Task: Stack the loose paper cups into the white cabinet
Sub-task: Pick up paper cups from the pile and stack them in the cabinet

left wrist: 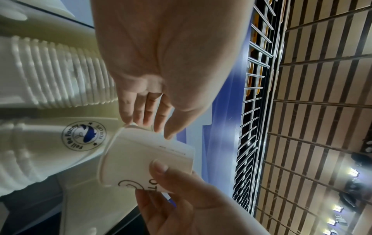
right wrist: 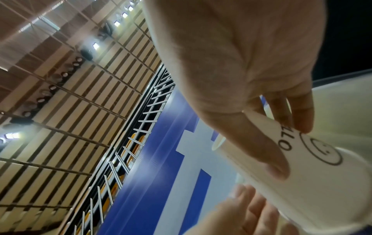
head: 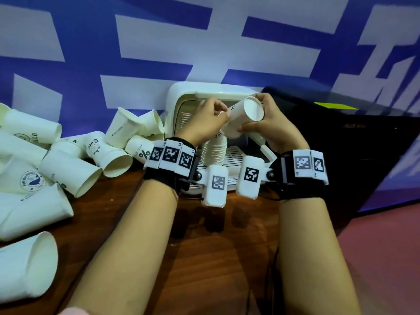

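Note:
Both hands hold one white paper cup [head: 236, 120] in the air in front of the white cabinet [head: 179, 96]. The cup lies tilted, its mouth turned up toward me. My left hand [head: 223, 114] pinches its narrow end, as the left wrist view shows, with the left hand [left wrist: 157, 130] on the cup [left wrist: 145, 155]. My right hand [head: 254, 114] grips the cup's side near the mouth; its thumb presses the printed cup [right wrist: 322, 190]. Under the hands, a stack of cups [head: 214, 152] stands upside down on the cabinet's grid shelf. Several loose cups [head: 68, 169] lie heaped at the left.
The cabinet's door [head: 259, 142] hangs open to the right. A black box [head: 341, 144] stands right beside the cabinet. A blue and white wall [head: 159, 53] closes the back. Bare wooden table [head: 204, 246] stretches under my forearms.

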`<state>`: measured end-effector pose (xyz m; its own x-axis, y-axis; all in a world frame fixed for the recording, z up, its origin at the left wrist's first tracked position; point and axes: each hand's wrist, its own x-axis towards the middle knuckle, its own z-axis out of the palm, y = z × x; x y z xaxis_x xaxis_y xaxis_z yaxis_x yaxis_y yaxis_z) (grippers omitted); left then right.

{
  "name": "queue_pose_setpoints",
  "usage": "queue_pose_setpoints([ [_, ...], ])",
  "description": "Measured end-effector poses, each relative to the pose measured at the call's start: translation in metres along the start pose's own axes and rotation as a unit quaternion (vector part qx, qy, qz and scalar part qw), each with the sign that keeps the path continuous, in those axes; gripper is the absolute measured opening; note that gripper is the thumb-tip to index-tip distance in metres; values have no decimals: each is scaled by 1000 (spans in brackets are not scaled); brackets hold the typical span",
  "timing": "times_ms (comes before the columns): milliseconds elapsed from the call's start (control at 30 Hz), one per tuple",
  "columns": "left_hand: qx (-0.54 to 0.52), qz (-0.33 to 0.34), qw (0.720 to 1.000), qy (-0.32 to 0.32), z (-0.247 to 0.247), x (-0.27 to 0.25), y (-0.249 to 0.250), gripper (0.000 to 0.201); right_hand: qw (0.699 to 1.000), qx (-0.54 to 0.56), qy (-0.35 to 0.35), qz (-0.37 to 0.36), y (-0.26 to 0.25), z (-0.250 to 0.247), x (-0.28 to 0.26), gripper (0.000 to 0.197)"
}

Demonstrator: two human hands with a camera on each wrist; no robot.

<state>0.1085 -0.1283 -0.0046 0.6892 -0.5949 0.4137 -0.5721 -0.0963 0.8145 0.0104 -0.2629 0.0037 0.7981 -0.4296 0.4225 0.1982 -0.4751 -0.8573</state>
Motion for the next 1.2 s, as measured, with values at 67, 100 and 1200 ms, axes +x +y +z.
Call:
queue_pose_setpoints([
  [67, 13, -7, 1000, -11, 3, 0, -3, 27, 999, 0, 25, 29, 7, 4, 2, 66],
  [100, 17, -10, 1000, -14, 4, 0, -3, 29, 998, 5, 36, 42, 10, 5, 3, 66],
  [1200, 54, -98, 992, -61, 21, 11, -20, 78, 975, 137, 137, 109, 45, 18, 23, 62],
])
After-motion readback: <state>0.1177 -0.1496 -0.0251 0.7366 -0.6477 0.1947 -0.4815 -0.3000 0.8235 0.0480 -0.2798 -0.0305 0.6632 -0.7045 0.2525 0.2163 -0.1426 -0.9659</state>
